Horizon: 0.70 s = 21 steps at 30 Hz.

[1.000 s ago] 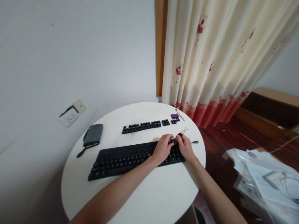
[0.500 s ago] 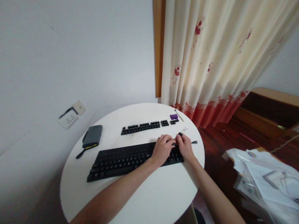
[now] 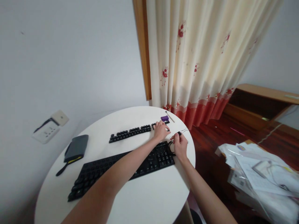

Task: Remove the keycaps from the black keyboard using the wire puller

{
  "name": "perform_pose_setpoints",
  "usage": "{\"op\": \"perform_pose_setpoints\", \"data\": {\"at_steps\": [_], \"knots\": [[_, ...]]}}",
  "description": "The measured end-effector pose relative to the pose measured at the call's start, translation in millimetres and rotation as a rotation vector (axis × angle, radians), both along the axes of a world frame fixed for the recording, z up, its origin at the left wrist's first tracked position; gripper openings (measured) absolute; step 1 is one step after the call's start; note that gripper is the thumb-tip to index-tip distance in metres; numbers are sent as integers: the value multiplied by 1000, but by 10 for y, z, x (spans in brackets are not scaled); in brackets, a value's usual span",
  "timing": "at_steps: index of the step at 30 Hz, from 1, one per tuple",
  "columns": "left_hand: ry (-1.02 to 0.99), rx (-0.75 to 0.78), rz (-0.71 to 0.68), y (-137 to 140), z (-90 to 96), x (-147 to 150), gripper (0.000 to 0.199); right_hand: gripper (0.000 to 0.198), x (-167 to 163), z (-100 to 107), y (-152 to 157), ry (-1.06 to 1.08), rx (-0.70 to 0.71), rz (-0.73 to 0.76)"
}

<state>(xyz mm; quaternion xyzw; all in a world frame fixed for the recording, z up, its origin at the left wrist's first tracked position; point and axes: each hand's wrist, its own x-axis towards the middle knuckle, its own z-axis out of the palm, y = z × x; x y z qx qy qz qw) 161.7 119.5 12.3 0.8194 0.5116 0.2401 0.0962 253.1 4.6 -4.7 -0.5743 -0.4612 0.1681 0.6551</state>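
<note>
Left fingers (image 3: 164,126) curled, hold unclear — right fingers (image 3: 177,138) pinching black piece (image 3: 179,133) | pouch (image 3: 76,146) — contents hidden

Single head-worn cam, looking forward and down from above the near side of the round white table (image 3: 144,199); close range, wide view: pale plain wall (image 3: 70,62) left, cream-and-red floral fabric curtain (image 3: 198,49) upper right.
</note>
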Motion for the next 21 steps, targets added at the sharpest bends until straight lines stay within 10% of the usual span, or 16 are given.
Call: {"op": "perform_pose_setpoints", "data": {"at_steps": [21], "knots": [[32, 61, 91, 444, -187, 169, 52, 38, -7, -28, 16, -40, 19, 43]]}}
